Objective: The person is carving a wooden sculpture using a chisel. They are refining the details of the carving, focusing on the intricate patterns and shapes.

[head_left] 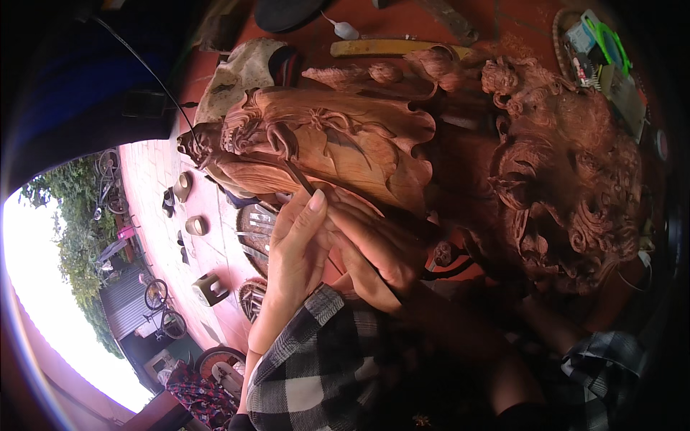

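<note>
A large reddish-brown wood carving [345,144] lies on its side in front of me, with a robed figure and flowing folds cut in relief. Its deeply carved, curling base [575,165] extends to the right. My left hand [298,233] and my right hand [377,251] are together at the figure's near edge, both closed around a slim carving chisel [298,177]. The chisel's dark end points up and left at the wood's surface; whether it touches cannot be made out. Most of its shaft is hidden by my fingers.
Left of my hands, a round woven tray [243,248] bears metal tools, with another tool basket [251,298] nearer. A pale stained bundle [241,75] and a yellow wooden strip [377,47] lie beyond the carving. A basket at upper right holds a green-framed item [609,44].
</note>
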`<state>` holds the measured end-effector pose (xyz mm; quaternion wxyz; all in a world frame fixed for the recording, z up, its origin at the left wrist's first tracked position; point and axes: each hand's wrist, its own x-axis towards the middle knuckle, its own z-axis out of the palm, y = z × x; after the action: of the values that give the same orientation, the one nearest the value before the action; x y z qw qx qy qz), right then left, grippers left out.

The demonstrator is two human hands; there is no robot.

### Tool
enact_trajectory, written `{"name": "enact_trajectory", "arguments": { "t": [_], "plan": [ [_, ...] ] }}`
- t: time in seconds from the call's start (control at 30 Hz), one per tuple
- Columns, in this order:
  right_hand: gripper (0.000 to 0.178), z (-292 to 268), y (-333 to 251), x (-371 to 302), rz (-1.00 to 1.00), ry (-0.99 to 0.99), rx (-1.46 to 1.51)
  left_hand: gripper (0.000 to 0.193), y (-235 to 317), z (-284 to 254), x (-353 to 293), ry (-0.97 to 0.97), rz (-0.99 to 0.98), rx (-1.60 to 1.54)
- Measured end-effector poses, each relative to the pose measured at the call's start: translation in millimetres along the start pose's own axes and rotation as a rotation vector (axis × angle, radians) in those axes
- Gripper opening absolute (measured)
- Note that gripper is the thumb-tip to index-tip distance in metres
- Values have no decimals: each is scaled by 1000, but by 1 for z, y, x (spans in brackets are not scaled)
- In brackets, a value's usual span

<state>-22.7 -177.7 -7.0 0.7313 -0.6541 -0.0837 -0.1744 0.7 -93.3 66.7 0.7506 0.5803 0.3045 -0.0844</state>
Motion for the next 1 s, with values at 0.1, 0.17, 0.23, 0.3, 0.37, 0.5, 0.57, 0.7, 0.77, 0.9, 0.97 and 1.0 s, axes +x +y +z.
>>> {"name": "enact_trajectory", "arguments": {
  "t": [0.1, 0.17, 0.23, 0.3, 0.37, 0.5, 0.57, 0.7, 0.77, 0.9, 0.97, 1.0],
  "plan": [
    [30, -1, -3, 7, 87, -13, 53, 20, 0, -19, 10, -138, -4, 54],
    [32, 10, 6, 1, 84, 39, 52, 27, -2, -23, 13, -98, 9, 80],
    [32, 7, -3, -9, 133, 18, 89, 33, -4, -25, 5, -139, 15, 70],
    [32, -5, -6, -4, 114, -45, 70, 33, -3, -24, 4, -129, 13, 124],
    [32, 1, -6, -6, 376, -31, 276, 33, -1, -21, 10, -88, -6, 214],
    [32, 11, 5, -10, 78, 86, 149, 33, -7, -33, 10, -156, -1, 61],
    [34, 8, 5, -14, 88, 73, 187, 30, -6, -27, 5, -129, 38, 140],
    [36, 11, 6, -13, 154, 92, 226, 23, -5, -12, 10, -82, 56, 243],
    [36, 9, 3, -11, 112, 68, 186, 22, -5, -13, 5, -55, 60, 258],
    [35, 0, 4, -12, 302, 35, 390, 23, -8, -7, 7, -38, 76, 207],
    [34, 9, 4, -11, 217, 73, 266, 23, -10, -8, 13, -5, 94, 177],
    [34, 11, 4, -11, 175, 92, 203, 24, -10, -3, 9, 36, 81, 186]
  ]
}}
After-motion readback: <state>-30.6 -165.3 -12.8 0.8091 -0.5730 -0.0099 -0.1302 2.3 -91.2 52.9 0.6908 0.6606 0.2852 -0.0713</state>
